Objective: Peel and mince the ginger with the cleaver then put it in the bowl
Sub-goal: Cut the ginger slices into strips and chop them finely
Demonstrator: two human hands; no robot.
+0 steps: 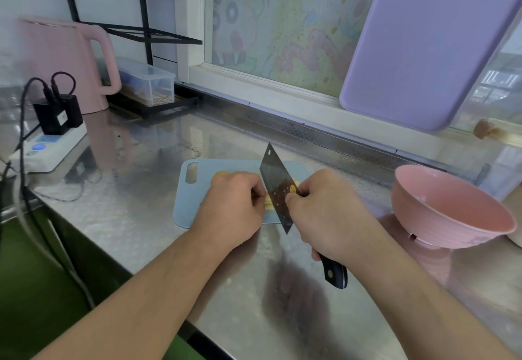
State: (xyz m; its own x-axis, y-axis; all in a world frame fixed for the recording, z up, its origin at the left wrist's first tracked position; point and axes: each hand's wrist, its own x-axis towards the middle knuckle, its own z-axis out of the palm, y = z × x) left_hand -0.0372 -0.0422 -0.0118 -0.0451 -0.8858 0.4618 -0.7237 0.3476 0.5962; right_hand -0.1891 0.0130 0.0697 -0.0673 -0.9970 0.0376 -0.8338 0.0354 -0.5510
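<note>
On the steel counter lies a small pale blue cutting board [195, 204]. My left hand [236, 204] rests on it with fingers curled over a piece of yellow ginger [268, 204], which is mostly hidden. Another yellow bit [221, 174] shows beyond my knuckles. My right hand [324, 212] grips the cleaver [275, 187] by its dark handle, thumb and finger against the blade. The blade stands on edge right beside my left fingers, with ginger bits stuck to it. A pink bowl [452, 209] stands to the right on the counter, and it looks empty.
A pink kettle [65, 60], a white power strip with black plugs [53, 142] and cables sit at the left. A clear plastic box [149, 82] lies on a black rack. A lilac board [423, 45] leans against the window. The counter's front edge runs diagonally at lower left.
</note>
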